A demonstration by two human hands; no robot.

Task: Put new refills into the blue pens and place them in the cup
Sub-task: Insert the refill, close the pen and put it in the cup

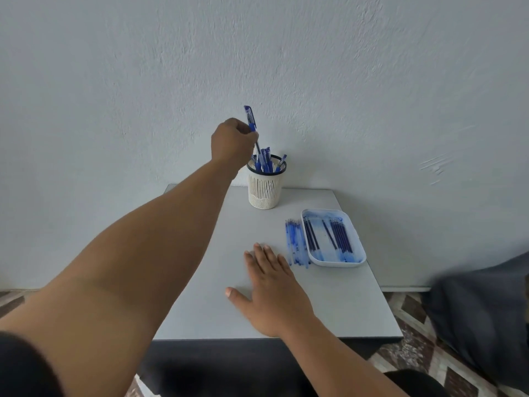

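- Blue pen (250,121), cap end up and tilted a little, is pinched in the curled fingers of the left hand (232,141), just above the rim of the cup (264,187); its lower tip reaches down toward the cup's mouth.
- The cup is cream, slotted plastic with a dark rim, standing at the far edge of the grey surface (200,282) against the pale wall (286,53); several more blue pens (266,160) stand inside it.
- The right hand (272,287) lies flat on the surface, palm down, fingers straight and spread, holding nothing.
- A white tray (360,249) sits near the right edge of the surface, stained with blue ink, with dark blue refills (337,236) lying lengthwise in it.
- Just beside the tray's left wall, a row of clear, blue-tinted refills (296,242) lies on the surface, close to the right hand's fingertips but apart from them.
- Dark fabric (486,310) shows at the right over a patterned floor (412,348).
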